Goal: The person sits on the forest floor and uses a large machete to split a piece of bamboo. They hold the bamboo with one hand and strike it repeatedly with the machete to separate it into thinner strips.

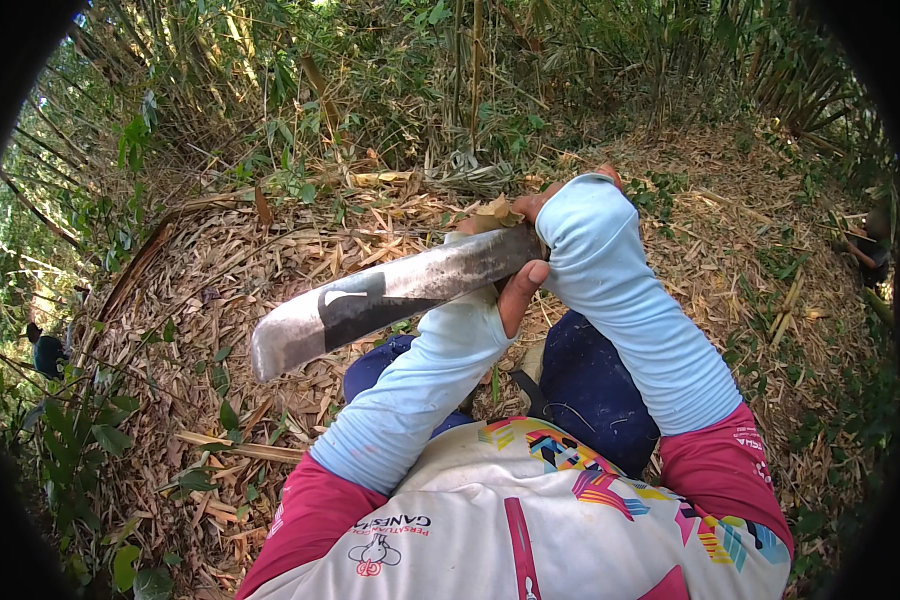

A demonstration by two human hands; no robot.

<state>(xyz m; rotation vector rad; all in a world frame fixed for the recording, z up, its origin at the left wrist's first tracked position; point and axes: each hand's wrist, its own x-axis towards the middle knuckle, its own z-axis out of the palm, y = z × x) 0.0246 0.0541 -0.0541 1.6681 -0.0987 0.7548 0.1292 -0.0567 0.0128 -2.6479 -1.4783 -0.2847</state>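
A machete (pixel 420 278) with a broad, worn grey blade and a dark patch lies across in front of me, its blunt tip toward the left. The butt of the blade ends at my right hand (pixel 538 203), which is closed around the handle; the grip is mostly hidden behind my bent wrist and light blue sleeve. My left hand (pixel 518 292) is behind and below the blade, mostly covered by it. Its thumb points up beside the blade's butt, and its fingers look curled. A dry brown piece (pixel 495 213), like a leaf or sheath, pokes out above the blade between my hands.
Dry bamboo leaf litter (pixel 230 270) covers the ground. Green shrubs (pixel 80 450) grow at the left, and bamboo stems (pixel 475 80) rise at the far side. A person (pixel 870 245) is partly visible at the right edge; a dark shape (pixel 47 352) is at the left edge.
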